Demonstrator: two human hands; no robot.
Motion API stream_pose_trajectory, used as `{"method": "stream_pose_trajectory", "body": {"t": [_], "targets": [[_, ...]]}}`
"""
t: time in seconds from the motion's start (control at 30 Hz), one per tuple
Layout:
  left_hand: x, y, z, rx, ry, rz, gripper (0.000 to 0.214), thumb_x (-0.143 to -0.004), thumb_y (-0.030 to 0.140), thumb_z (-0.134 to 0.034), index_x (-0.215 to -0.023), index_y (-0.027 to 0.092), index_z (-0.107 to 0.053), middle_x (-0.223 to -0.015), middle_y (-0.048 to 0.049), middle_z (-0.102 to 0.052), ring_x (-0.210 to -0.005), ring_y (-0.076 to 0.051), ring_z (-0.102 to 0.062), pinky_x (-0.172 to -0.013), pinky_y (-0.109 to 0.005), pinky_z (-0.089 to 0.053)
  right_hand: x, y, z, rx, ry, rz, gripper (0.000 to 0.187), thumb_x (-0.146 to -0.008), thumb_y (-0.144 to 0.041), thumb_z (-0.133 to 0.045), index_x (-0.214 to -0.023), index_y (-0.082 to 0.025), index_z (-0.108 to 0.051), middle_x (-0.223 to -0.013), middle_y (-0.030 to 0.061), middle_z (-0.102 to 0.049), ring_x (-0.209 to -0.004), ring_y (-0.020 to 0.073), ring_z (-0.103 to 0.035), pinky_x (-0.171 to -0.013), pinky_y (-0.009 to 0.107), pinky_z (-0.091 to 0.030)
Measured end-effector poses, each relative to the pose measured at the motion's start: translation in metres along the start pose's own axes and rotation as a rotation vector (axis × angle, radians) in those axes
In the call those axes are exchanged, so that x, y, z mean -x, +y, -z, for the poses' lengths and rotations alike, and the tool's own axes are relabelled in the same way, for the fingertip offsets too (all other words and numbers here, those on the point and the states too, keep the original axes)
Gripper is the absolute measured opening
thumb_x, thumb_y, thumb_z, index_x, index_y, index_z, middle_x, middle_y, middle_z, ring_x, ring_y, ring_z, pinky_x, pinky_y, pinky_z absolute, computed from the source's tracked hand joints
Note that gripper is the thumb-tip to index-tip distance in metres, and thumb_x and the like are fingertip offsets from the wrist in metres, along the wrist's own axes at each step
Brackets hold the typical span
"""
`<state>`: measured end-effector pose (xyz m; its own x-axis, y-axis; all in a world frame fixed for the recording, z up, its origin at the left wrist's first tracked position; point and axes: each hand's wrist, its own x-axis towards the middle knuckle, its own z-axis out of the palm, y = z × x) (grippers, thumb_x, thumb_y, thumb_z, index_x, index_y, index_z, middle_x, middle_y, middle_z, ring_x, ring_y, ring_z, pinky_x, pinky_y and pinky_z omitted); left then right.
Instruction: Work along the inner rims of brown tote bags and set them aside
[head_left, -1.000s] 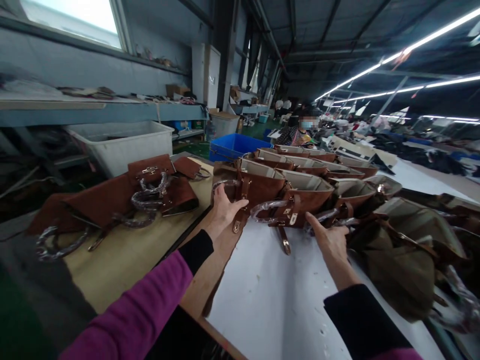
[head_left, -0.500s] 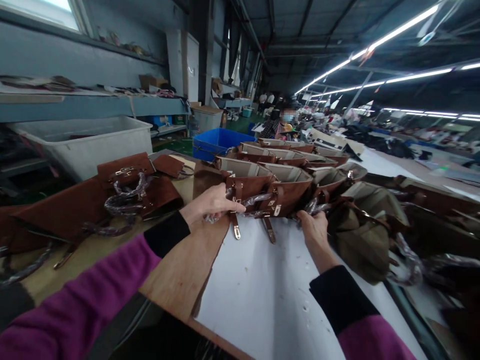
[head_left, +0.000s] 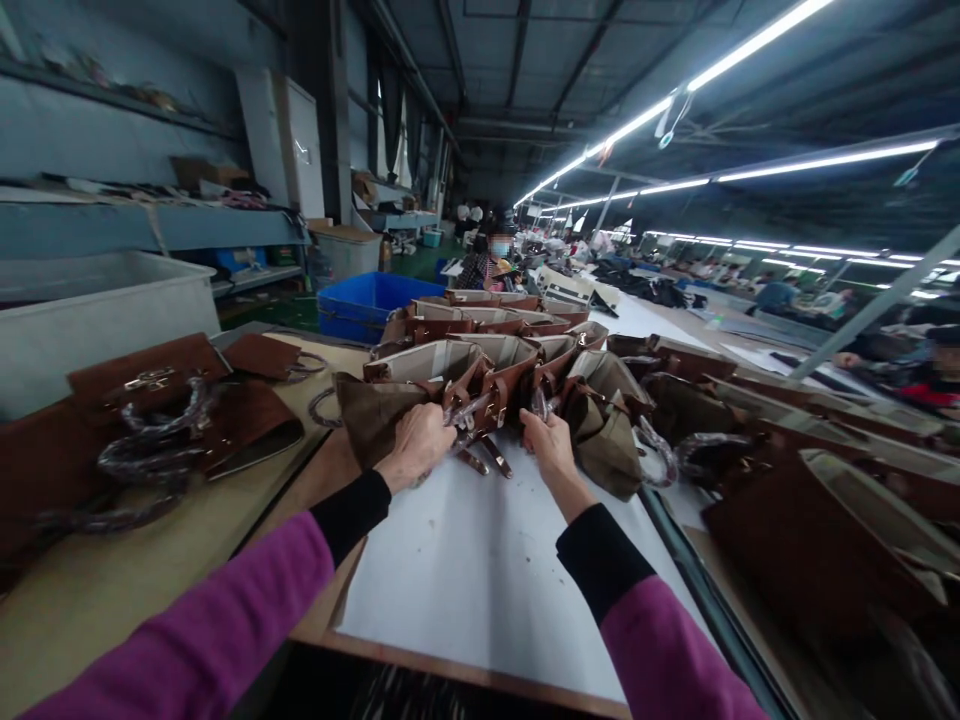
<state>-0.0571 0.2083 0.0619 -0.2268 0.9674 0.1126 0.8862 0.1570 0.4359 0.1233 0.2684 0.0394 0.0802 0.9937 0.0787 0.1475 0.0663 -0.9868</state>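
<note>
Where the near side of a white sheet (head_left: 469, 590) is left bare on the worktop (head_left: 326, 612), its far part is occupied by a cluster of brown handbags (head_left: 517, 377), set directly beyond the fingers, with one bag front held in view between the two hands. The left hand (head_left: 424, 440) is placed beside an olive side panel (head_left: 367, 412) and a plastic-wrapped handle, its fingers bent inward, thumb near the wrapping; whether the handle is gripped cannot be told. The right hand (head_left: 551, 445) is set lower on another wrapped handle (head_left: 541, 403), its fingers narrowly drawn in against the plastic; the closure itself is hidden. Both wrists are covered by black cuffs (head_left: 352, 512) below purple sleeves (head_left: 217, 600). Handbags: brown panels, pale linings, mouths facing upward, buckled belts on the fronts, gold-coloured metal fittings; two metal-tipped straps (head_left: 498, 457) are laid out over the sheet between the hands. Further brown bags (head_left: 251, 425), with wrapped handles, are laid at the left, and darker ones (head_left: 795, 530) are stacked at the right. Behind the cluster, a blue bin (head_left: 352, 308) is seen.
</note>
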Motion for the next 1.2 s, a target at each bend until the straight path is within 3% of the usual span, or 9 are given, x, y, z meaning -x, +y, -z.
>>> {"method": "stream_pose_trajectory", "body": {"t": [0.17,0.33,0.47,0.57,0.67,0.8,0.93,1.07,1.2], "targets": [[0.045,0.009,0.032,0.056,0.0,-0.114,0.019,-0.067,0.026,-0.05,-0.067,0.013,-0.065,-0.066,-0.0091,-0.064,-0.063,-0.017,-0.058,-0.052,-0.024,-0.03,0.053,-0.027,0.028,-0.017,-0.033,0.021,0.03,-0.068,-0.04,-0.057,-0.057,-0.022,-0.035,-0.04,-0.009,-0.035,-0.036,0.0067,-0.031,-0.036,0.021,-0.024],[0.112,0.002,0.057,0.162,-0.043,-0.162,0.021,-0.067,0.027,-0.049,-0.053,0.012,-0.052,-0.052,-0.001,-0.051,-0.051,-0.01,-0.043,-0.048,-0.022,-0.025,0.136,-0.049,0.058,0.0,-0.115,0.007,0.033,-0.071,-0.042,-0.057,-0.056,-0.021,-0.036,-0.041,-0.0079,-0.035,-0.037,0.0066,-0.03,-0.036,0.021,-0.022],[0.16,-0.012,0.055,0.25,-0.11,-0.142,0.023,-0.069,0.03,-0.047,-0.053,0.014,-0.047,-0.052,0.0018,-0.046,-0.053,-0.01,-0.041,-0.049,-0.02,-0.026,0.209,-0.046,0.081,0.119,-0.182,-0.045,0.029,-0.076,-0.044,-0.053,-0.064,-0.02,-0.042,-0.049,-0.0058,-0.037,-0.044,0.0083,-0.032,-0.041,0.021,-0.026],[0.176,-0.011,0.04,0.257,-0.099,-0.114,0.022,-0.069,0.029,-0.048,-0.054,0.014,-0.048,-0.053,0.0012,-0.047,-0.054,-0.011,-0.043,-0.05,-0.021,-0.027,0.237,-0.033,0.092,0.18,-0.198,0.042,0.027,-0.081,-0.043,-0.048,-0.069,-0.018,-0.047,-0.061,-0.0021,-0.045,-0.057,0.0113,-0.04,-0.051,0.022,-0.033],[0.169,0.003,0.021,0.298,-0.091,-0.12,0.022,-0.07,0.029,-0.05,-0.055,0.013,-0.051,-0.053,0.0007,-0.047,-0.056,-0.013,-0.048,-0.05,-0.02,-0.027,0.231,-0.017,0.096,0.201,-0.178,0.108,0.026,-0.082,-0.041,-0.046,-0.071,-0.018,-0.048,-0.064,-0.0012,-0.047,-0.061,0.0123,-0.042,-0.057,0.023,-0.036],[0.146,0.021,0.005,0.345,-0.066,-0.111,0.021,-0.07,0.031,-0.051,-0.061,0.012,-0.056,-0.056,-0.0012,-0.053,-0.06,-0.015,-0.054,-0.052,-0.02,-0.03,0.199,-0.006,0.092,0.224,-0.172,0.085,0.029,-0.08,-0.044,-0.046,-0.064,-0.02,-0.043,-0.047,-0.0052,-0.04,-0.046,0.0104,-0.036,-0.045,0.023,-0.031],[0.142,0.023,0.009,0.352,-0.051,-0.185,0.021,-0.071,0.033,-0.054,-0.068,0.013,-0.06,-0.064,-0.0041,-0.06,-0.065,-0.017,-0.057,-0.057,-0.022,-0.033,0.181,-0.009,0.09,0.255,-0.165,0.115,0.033,-0.076,-0.045,-0.049,-0.057,-0.02,-0.042,-0.045,-0.0049,-0.039,-0.045,0.01,-0.035,-0.045,0.023,-0.029],[0.157,0.03,0.021,0.322,0.039,-0.141,0.013,-0.073,0.025,-0.051,-0.07,0.014,-0.059,-0.065,-0.0041,-0.061,-0.062,-0.015,-0.055,-0.056,-0.022,-0.031,0.172,-0.01,0.102,0.291,-0.16,0.158,0.032,-0.073,-0.044,-0.054,-0.056,-0.018,-0.044,-0.052,-0.004,-0.041,-0.052,0.0103,-0.035,-0.049,0.023,-0.029],[0.161,0.042,0.009,0.337,0.061,-0.125,0.011,-0.073,0.024,-0.052,-0.073,0.015,-0.058,-0.067,-0.0047,-0.063,-0.063,-0.016,-0.056,-0.057,-0.023,-0.032,0.162,-0.002,0.119,0.303,-0.212,0.105,0.033,-0.073,-0.047,-0.051,-0.057,-0.019,-0.045,-0.047,-0.0049,-0.041,-0.047,0.01,-0.034,-0.046,0.024,-0.028]]}}
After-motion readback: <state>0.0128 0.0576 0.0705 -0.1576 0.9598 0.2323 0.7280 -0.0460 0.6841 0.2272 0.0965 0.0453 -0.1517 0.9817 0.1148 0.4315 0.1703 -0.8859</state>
